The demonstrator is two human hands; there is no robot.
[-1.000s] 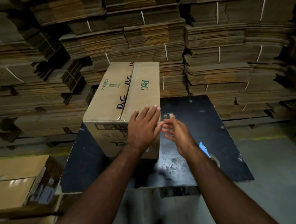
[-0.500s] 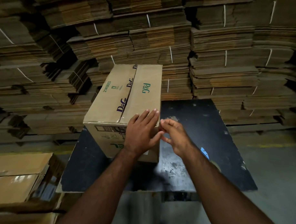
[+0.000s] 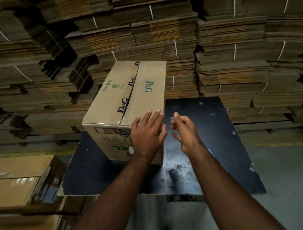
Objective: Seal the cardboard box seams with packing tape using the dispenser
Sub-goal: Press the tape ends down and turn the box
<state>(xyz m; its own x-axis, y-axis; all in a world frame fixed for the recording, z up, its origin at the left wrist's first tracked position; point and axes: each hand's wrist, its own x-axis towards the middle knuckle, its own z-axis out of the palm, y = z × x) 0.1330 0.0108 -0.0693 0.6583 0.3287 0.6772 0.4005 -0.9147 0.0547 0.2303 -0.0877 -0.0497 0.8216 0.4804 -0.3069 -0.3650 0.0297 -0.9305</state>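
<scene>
Cardboard box (image 3: 130,103): left hand (image 3: 146,137) flat on near corner, right hand (image 3: 184,131) loosely curled, empty. No dispenser visible; centre seam may gape once pressure lifts.

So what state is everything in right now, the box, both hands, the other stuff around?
Cardboard box: flaps closed, standing on the table; shiny tape shows at the near end of the centre seam.
Left hand: flat, fingers straight, resting on the box's near right corner.
Right hand: off the box, fingers loosely curled, holding nothing visible.
Black table: scuffed.
Flattened cardboard stacks: bundled with white straps.
Tape dispenser: not in view.
</scene>
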